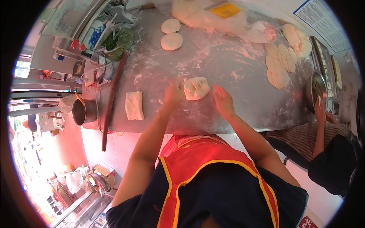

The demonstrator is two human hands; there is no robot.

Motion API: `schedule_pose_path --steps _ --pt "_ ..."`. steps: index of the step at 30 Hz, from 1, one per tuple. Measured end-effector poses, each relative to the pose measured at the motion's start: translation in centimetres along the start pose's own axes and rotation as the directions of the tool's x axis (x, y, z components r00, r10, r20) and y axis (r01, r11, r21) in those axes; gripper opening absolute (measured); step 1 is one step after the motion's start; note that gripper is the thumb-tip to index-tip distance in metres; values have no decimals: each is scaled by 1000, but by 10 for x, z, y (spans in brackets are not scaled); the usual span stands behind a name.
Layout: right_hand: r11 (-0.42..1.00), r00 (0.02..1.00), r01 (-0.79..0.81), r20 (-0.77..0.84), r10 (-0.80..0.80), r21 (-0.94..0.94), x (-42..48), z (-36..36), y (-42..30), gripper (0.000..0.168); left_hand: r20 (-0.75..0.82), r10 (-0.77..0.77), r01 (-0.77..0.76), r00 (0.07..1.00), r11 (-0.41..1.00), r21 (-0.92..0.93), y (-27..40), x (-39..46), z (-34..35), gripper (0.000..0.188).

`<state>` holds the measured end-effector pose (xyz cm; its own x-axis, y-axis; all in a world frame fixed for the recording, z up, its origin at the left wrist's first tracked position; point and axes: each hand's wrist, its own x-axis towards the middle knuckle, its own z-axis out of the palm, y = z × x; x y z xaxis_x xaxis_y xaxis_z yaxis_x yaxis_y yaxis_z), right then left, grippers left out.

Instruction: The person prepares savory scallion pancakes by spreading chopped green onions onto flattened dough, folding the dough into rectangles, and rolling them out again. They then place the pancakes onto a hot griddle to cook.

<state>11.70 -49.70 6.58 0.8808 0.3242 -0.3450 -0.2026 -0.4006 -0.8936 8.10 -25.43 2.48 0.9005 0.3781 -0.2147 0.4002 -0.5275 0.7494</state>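
A gathered, roundish piece of dough with folds at its middle lies on the floured metal worktop in front of me. My left hand is close to its left edge, with the fingers apart and nothing held. Just off its right side, my right hand is also open and holds nothing. A folded rectangular slab of dough lies to the left. Two smooth dough rounds sit further back, one behind the other. Overlapping flat dough wrappers are at the right.
A long wooden rolling pin overhangs the front edge at left, near a metal pot. Greens in a bag stand behind it. At right, a co-worker's hand is at a steel bowl of filling. Larger dough lies behind.
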Motion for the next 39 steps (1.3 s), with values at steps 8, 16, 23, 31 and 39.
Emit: schedule_pose_path --steps 8,16,23,31,39 --pt "163 853 -388 287 435 907 9 42 11 51 34 375 -377 926 918 125 69 2 -9 22" --pt "509 913 -308 99 396 804 44 12 26 48 46 539 -528 841 799 286 17 -8 -9 42" --pt "614 909 -300 24 416 730 73 68 -2 62 -3 492 -407 870 722 559 15 28 40 52" --pt "628 859 -498 238 454 598 110 38 4 63 3 422 -352 907 752 557 16 33 37 59" --pt "991 988 -128 -90 126 -25 171 72 37 55 48 370 -321 928 727 606 22 31 41 68"
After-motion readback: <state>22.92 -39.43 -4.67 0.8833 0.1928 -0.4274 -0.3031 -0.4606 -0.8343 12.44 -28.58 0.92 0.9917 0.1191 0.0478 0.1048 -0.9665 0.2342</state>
